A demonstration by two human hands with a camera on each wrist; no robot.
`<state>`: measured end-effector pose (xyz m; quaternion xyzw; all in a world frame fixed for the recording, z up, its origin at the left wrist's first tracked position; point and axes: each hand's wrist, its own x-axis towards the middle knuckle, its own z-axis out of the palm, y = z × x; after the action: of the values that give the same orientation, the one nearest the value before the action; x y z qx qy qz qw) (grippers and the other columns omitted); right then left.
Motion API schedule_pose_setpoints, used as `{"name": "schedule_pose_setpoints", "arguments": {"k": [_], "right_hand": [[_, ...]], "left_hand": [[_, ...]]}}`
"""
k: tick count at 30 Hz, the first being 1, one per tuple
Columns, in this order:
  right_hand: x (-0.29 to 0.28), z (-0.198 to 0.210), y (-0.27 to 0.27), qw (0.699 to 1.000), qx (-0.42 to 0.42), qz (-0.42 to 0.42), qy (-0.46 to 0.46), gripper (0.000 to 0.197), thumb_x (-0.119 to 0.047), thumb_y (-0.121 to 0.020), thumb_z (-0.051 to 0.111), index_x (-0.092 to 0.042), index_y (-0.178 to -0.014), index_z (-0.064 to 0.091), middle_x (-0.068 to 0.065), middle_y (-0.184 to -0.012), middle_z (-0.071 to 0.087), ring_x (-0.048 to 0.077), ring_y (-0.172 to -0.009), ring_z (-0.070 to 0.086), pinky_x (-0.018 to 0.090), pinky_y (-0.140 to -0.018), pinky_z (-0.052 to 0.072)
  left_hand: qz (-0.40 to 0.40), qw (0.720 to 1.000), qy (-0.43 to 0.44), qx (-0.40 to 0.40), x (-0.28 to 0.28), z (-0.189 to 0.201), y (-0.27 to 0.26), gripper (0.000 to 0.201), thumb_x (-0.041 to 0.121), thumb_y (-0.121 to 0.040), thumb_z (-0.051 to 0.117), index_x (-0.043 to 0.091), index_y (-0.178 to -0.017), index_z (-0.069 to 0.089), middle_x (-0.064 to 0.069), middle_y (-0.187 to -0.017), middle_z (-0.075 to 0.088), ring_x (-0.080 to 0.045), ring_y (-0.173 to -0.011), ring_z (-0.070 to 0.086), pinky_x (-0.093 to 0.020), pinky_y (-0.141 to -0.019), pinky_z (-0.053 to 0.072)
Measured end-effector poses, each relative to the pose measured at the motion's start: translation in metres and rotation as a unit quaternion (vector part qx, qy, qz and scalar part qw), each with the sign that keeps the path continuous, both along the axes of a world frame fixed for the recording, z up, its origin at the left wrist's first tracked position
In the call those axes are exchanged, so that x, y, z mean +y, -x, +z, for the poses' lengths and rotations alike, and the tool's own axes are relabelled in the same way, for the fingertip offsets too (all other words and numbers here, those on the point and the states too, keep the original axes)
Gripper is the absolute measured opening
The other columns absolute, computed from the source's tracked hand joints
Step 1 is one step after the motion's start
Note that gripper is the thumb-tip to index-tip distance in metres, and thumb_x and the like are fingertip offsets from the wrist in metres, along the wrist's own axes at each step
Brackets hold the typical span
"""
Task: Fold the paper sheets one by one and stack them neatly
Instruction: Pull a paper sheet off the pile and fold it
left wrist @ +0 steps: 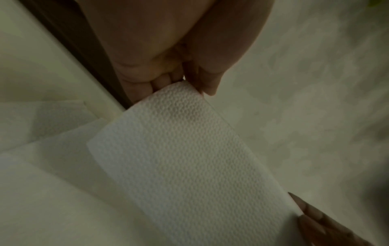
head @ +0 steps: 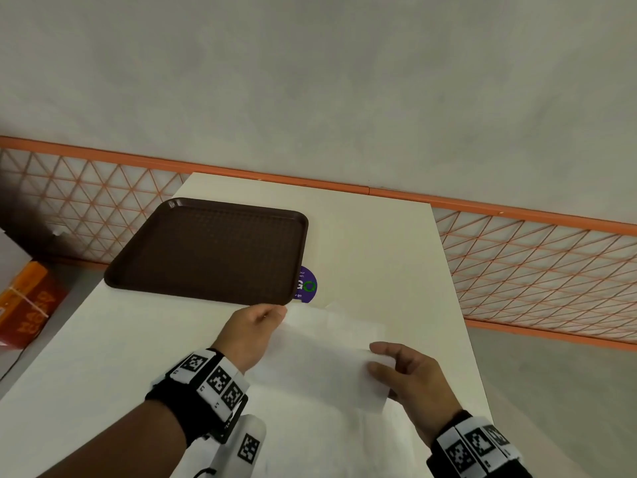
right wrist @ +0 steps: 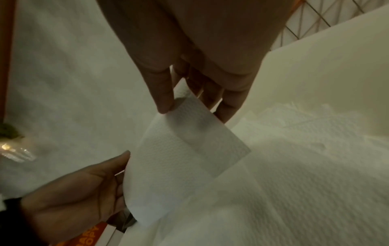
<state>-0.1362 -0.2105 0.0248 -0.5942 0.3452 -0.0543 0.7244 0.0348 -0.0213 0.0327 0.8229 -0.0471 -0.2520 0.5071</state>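
Note:
A white embossed paper sheet (head: 324,360) is lifted above a pile of flat paper sheets (head: 310,439) on the white table (head: 386,257). My left hand (head: 255,326) pinches the sheet's far left corner, just in front of the brown tray (head: 210,250). My right hand (head: 406,377) pinches its right edge between thumb and fingers. The left wrist view shows the sheet (left wrist: 185,149) curving down from the left hand's fingers (left wrist: 189,79). In the right wrist view the sheet (right wrist: 179,158) hangs doubled over between the thumb (right wrist: 164,99) and fingers, with more sheets (right wrist: 305,166) lying beneath.
The brown tray sits at the table's far left with nothing on it. A purple round sticker (head: 306,284) peeks out beside its right edge. An orange box (head: 27,305) lies on the floor left of the table. Orange mesh fencing (head: 534,270) runs behind.

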Motion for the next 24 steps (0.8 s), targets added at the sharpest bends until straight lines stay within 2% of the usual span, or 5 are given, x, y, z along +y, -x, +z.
{"name": "schedule_pose_setpoints", "arguments": {"k": [4,7,13,18,24], "right_hand": [[0.007,0.007,-0.006,0.999,-0.007,-0.006,0.052,0.017,0.006,-0.080,0.070,-0.006,-0.092,0.072,0.011,-0.087,0.074,0.018,-0.074,0.068,0.032,-0.072,0.055],[0.015,0.017,-0.010,0.996,-0.016,0.014,0.088,0.016,0.005,-0.081,0.070,-0.008,-0.089,0.072,0.003,-0.078,0.073,0.010,-0.067,0.065,0.020,-0.061,0.051],[0.036,0.035,-0.021,0.983,-0.003,0.076,0.166,0.014,-0.002,-0.083,0.071,-0.016,-0.085,0.073,0.001,-0.075,0.069,0.010,-0.064,0.061,0.018,-0.057,0.048],[0.050,0.047,-0.024,0.959,0.014,0.110,0.260,0.011,-0.011,-0.084,0.072,-0.022,-0.084,0.073,0.001,-0.080,0.071,0.008,-0.069,0.061,0.017,-0.065,0.051],[0.054,0.057,-0.025,0.942,0.039,0.081,0.324,0.011,-0.013,-0.084,0.073,-0.022,-0.079,0.072,-0.008,-0.072,0.069,-0.002,-0.061,0.058,0.007,-0.060,0.044]], "left_hand": [[-0.028,0.999,0.024,0.034,0.015,0.001,-0.004,0.034,0.052,-0.091,0.052,0.027,-0.111,0.066,0.005,-0.105,0.069,-0.017,-0.104,0.062,-0.040,-0.098,0.049],[-0.059,0.993,-0.051,-0.089,0.026,0.003,-0.008,0.044,0.055,-0.086,0.058,0.026,-0.119,0.060,0.008,-0.123,0.056,-0.011,-0.112,0.054,-0.034,-0.102,0.044],[-0.388,0.850,-0.127,-0.334,0.007,0.016,0.011,0.064,0.059,-0.083,0.059,0.034,-0.139,0.042,0.018,-0.149,0.031,-0.003,-0.143,0.016,-0.034,-0.119,0.014],[-0.387,0.854,-0.060,-0.342,0.005,0.010,0.008,0.027,0.043,-0.092,0.056,0.026,-0.111,0.066,0.011,-0.112,0.065,-0.007,-0.109,0.054,-0.033,-0.100,0.038],[-0.400,0.853,-0.067,-0.328,0.024,0.017,-0.007,0.024,0.038,-0.097,0.050,0.024,-0.105,0.068,0.007,-0.099,0.069,-0.010,-0.091,0.059,-0.033,-0.085,0.047]]}}
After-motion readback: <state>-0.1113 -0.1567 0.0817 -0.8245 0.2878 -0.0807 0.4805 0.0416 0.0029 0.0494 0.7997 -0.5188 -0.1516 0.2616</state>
